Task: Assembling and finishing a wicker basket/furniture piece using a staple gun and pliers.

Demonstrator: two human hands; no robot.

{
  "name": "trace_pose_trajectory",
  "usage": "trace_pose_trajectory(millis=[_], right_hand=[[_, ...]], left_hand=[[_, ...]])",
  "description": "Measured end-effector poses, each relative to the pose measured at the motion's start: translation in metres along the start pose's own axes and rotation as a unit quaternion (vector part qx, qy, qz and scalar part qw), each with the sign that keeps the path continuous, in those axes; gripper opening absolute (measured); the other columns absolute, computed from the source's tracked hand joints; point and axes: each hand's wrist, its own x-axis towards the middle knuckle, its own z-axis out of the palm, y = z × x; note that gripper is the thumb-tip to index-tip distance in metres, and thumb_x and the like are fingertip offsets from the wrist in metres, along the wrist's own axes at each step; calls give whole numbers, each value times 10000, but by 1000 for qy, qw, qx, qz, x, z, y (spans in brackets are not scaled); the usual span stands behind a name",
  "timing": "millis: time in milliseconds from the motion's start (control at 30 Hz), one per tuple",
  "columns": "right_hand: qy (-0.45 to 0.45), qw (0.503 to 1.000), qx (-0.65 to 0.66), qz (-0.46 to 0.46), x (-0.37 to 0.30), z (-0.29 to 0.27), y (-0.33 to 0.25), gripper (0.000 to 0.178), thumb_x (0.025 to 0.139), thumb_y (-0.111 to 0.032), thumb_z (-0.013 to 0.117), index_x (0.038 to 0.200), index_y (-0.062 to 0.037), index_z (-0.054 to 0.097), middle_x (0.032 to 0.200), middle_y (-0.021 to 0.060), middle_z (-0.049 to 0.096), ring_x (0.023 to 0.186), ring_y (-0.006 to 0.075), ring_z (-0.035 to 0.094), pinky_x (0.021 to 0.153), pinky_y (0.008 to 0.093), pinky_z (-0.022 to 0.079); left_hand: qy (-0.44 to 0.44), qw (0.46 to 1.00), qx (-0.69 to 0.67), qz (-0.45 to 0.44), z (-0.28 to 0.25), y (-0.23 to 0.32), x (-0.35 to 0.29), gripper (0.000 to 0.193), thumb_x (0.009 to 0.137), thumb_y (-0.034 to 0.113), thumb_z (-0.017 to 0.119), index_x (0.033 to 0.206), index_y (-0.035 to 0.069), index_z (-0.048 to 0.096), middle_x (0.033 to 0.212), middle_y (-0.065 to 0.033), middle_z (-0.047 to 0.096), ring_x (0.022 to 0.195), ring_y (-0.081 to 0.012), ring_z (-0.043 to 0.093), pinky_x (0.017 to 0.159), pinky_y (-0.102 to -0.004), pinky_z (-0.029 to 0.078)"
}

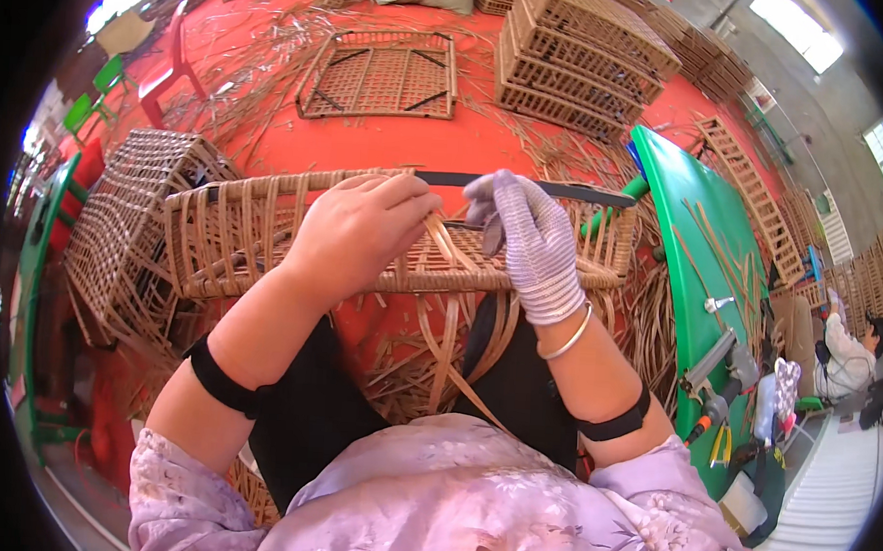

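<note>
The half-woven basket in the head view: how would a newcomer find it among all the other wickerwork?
Start from the red floor strewn with cane. Near the person's knees lies the half-woven basket, held at its rim by the bare left hand and the gloved right hand. Unlike the finished baskets stacked beyond, its dark frame bar shows and loose strips hang from it.

Red floor (408, 136), scattered cane strips (254, 51), flat woven panel (379, 74), stacked baskets (579, 60)

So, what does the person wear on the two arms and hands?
The left hand is bare. The right hand wears a knitted grey-white work glove with a thin silver bangle at the wrist. Each forearm carries a black elastic band near the elbow. Lilac sleeves with a pale flower pattern are pushed up above them.
</note>
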Motion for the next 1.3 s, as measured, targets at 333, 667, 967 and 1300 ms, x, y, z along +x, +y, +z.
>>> trace_pose_trajectory(millis=[333, 667, 967, 1300], right_hand=[[-85, 897, -355, -248, 22, 7, 32, 188, 824, -117, 670, 1000, -50, 666, 870, 118, 643, 716, 315, 643, 639, 389, 528], [-31, 923, -299, -243, 16, 25, 26, 91, 836, -89, 680, 907, -35, 664, 868, 106, 643, 691, 258, 659, 615, 329, 524], [-17, 912, -330, -243, 37, 25, 9, 56, 832, -63, 671, 870, -33, 644, 796, 109, 614, 618, 241, 615, 552, 313, 478], [-30, 893, -424, -146, 103, 22, 31, 164, 808, -226, 691, 851, -68, 696, 868, 116, 667, 791, 303, 651, 699, 386, 516]], left_hand=[[-21, 999, -10, 25, -12, -5, 19, 223, 887, 167, 601, 1086, 91, 669, 958, -62, 627, 926, -263, 617, 850, -386, 474], [-191, 946, -33, -259, 14, -53, 30, 431, 964, 476, 437, 1025, 147, 709, 918, -91, 701, 937, -305, 645, 826, -431, 500], [-248, 930, -26, -271, 13, -52, 34, 464, 969, 509, 391, 1001, 175, 712, 941, -78, 699, 943, -305, 647, 825, -425, 500], [-141, 966, 0, -215, 25, -59, 20, 249, 981, 318, 425, 1049, 106, 535, 799, -158, 666, 795, -386, 636, 725, -491, 479]])
